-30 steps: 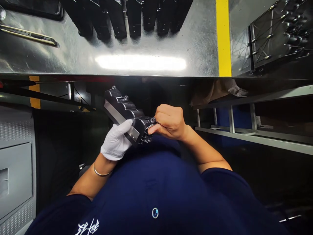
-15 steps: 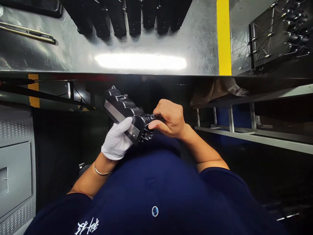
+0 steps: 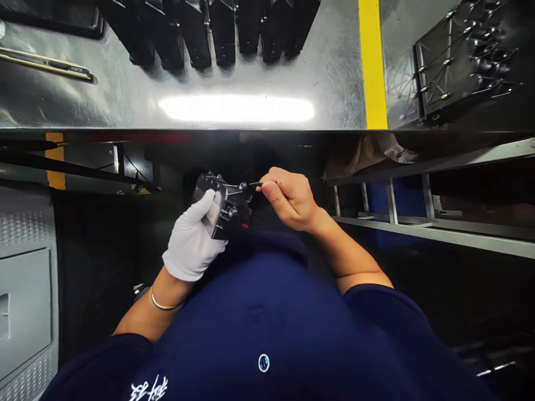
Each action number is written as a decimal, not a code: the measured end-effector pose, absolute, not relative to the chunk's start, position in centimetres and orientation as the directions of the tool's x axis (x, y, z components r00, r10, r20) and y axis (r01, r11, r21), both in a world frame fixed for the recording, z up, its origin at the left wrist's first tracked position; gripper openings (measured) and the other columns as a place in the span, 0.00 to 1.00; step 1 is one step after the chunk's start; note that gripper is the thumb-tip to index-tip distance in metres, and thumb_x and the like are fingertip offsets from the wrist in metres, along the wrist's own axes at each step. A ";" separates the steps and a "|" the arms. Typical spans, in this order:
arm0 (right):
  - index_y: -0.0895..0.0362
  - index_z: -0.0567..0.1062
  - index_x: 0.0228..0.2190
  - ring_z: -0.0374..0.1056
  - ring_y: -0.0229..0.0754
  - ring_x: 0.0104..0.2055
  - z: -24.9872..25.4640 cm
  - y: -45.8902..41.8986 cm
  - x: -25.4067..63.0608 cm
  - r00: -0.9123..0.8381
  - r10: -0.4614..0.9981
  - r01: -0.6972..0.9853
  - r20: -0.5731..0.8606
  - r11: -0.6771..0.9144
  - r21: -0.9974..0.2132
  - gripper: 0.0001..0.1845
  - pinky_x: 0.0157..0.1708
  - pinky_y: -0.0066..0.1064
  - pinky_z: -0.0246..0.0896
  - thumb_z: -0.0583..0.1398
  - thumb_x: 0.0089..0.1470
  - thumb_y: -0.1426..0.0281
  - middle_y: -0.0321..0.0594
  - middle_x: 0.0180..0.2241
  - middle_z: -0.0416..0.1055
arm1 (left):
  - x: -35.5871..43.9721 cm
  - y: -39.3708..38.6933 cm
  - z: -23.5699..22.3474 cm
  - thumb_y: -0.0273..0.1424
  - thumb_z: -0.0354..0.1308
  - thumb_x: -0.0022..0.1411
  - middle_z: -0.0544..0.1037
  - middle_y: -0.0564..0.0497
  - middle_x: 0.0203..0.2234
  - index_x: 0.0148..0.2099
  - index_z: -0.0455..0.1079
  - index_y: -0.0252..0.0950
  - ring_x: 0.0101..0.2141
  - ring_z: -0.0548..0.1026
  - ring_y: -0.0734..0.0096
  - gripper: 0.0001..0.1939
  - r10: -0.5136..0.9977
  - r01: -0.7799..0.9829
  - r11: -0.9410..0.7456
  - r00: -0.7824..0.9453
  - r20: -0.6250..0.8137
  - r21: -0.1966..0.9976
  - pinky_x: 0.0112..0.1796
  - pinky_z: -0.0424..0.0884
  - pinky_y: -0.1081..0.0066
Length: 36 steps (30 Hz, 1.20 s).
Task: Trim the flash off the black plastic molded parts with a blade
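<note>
My left hand (image 3: 193, 236), in a white glove, is closed around a black moulded part (image 3: 229, 207) with small round bosses and a flat greyish side face. The thumb presses on that face, and the part's end is turned toward my right hand. Bare and closed, my right hand (image 3: 291, 199) pinches a thin, dark, blade-like tool (image 3: 256, 184) between thumb and fingers. Its tip points left at the upper edge of the part, close to a boss. Whether the tip touches is too small to tell. The rest of the tool is hidden in the fist.
Above my hands runs the edge of a metal bench (image 3: 334, 106). On it stand several similar black parts (image 3: 225, 39), a cutter-like tool (image 3: 50, 64), a yellow stripe (image 3: 373, 67) and a larger ribbed black piece (image 3: 443, 67). Metal rails (image 3: 438, 231) are at right, a grey case (image 3: 25, 295) at left.
The black part has been turned in my left hand, so its end now faces right and its long side is foreshortened. My right hand has come slightly away from it, showing the thin tool.
</note>
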State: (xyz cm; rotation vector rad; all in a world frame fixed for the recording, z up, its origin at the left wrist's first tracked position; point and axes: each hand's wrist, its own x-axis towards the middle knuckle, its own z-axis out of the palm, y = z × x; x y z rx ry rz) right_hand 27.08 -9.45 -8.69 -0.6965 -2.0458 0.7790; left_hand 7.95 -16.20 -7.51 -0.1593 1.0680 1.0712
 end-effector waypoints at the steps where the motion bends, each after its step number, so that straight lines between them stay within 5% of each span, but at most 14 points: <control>1: 0.59 0.71 0.28 0.62 0.32 0.26 -8.5 -9.2 27.3 -0.533 0.687 0.215 0.494 0.674 -0.706 0.17 0.27 0.25 0.55 0.51 0.67 0.68 0.36 0.24 0.68 | 7.9 -16.2 -7.3 0.27 0.53 0.65 0.82 0.50 0.41 0.44 0.76 0.37 0.58 0.71 0.67 0.11 0.624 -0.767 0.528 0.060 -0.779 0.364 0.51 0.72 0.78; 10: 0.58 0.71 0.21 0.58 0.32 0.21 -6.5 -7.4 28.2 -0.759 0.495 0.345 0.423 0.856 -0.385 0.24 0.23 0.28 0.46 0.52 0.66 0.61 0.33 0.18 0.63 | 8.1 -16.7 -6.0 0.27 0.45 0.71 0.83 0.47 0.34 0.47 0.76 0.34 0.51 0.77 0.68 0.17 0.506 -0.816 0.539 0.115 -0.855 0.209 0.46 0.76 0.76; 14: 0.58 0.71 0.21 0.57 0.32 0.21 -6.1 -7.1 28.2 -0.795 0.472 0.357 0.381 0.872 -0.336 0.25 0.22 0.28 0.43 0.52 0.66 0.59 0.32 0.17 0.61 | 8.3 -17.0 -6.2 0.28 0.42 0.73 0.83 0.49 0.34 0.53 0.73 0.33 0.44 0.81 0.71 0.19 0.512 -0.856 0.501 0.172 -0.842 0.130 0.44 0.76 0.78; 22: 0.58 0.67 0.19 0.55 0.30 0.20 -5.7 -5.8 29.0 -0.912 0.365 0.193 0.189 0.787 -0.586 0.25 0.23 0.27 0.45 0.54 0.65 0.60 0.31 0.17 0.60 | 8.4 -17.3 -6.4 0.27 0.42 0.73 0.84 0.49 0.32 0.47 0.76 0.33 0.37 0.83 0.71 0.19 0.480 -0.895 0.446 0.251 -0.841 -0.013 0.45 0.77 0.75; 27: 0.59 0.71 0.20 0.55 0.28 0.20 -5.6 -5.0 29.6 -0.983 0.184 0.111 -0.022 0.484 -0.868 0.24 0.22 0.24 0.48 0.55 0.64 0.60 0.31 0.17 0.61 | 8.8 -17.6 -6.9 0.25 0.43 0.71 0.83 0.48 0.31 0.44 0.77 0.32 0.43 0.82 0.64 0.19 0.494 -0.838 0.545 0.304 -0.814 0.018 0.45 0.77 0.72; 30: 0.60 0.73 0.20 0.56 0.28 0.19 -5.5 -5.0 29.8 -0.999 0.015 0.032 -0.029 0.283 -0.959 0.24 0.21 0.22 0.50 0.56 0.64 0.61 0.32 0.16 0.62 | 8.3 -17.2 -6.9 0.26 0.44 0.71 0.84 0.48 0.34 0.49 0.77 0.32 0.45 0.80 0.65 0.18 0.538 -0.849 0.522 0.252 -0.805 0.083 0.47 0.76 0.73; 32: 0.61 0.75 0.21 0.58 0.28 0.19 -5.5 -5.3 29.8 -0.996 0.093 0.017 0.007 0.260 -0.965 0.23 0.21 0.22 0.52 0.56 0.64 0.61 0.34 0.17 0.65 | 7.6 -16.8 -6.8 0.26 0.43 0.71 0.84 0.49 0.35 0.52 0.76 0.34 0.45 0.80 0.70 0.19 0.560 -0.880 0.452 0.149 -0.815 0.150 0.47 0.74 0.78; 36: 0.60 0.75 0.23 0.61 0.29 0.20 -5.8 -6.1 29.3 -0.858 0.480 0.063 0.183 0.452 -0.890 0.21 0.22 0.22 0.53 0.55 0.65 0.63 0.35 0.19 0.69 | 6.7 -16.1 -6.6 0.26 0.45 0.70 0.84 0.50 0.37 0.48 0.77 0.35 0.46 0.79 0.73 0.18 0.553 -0.862 0.444 0.049 -0.831 0.245 0.46 0.73 0.82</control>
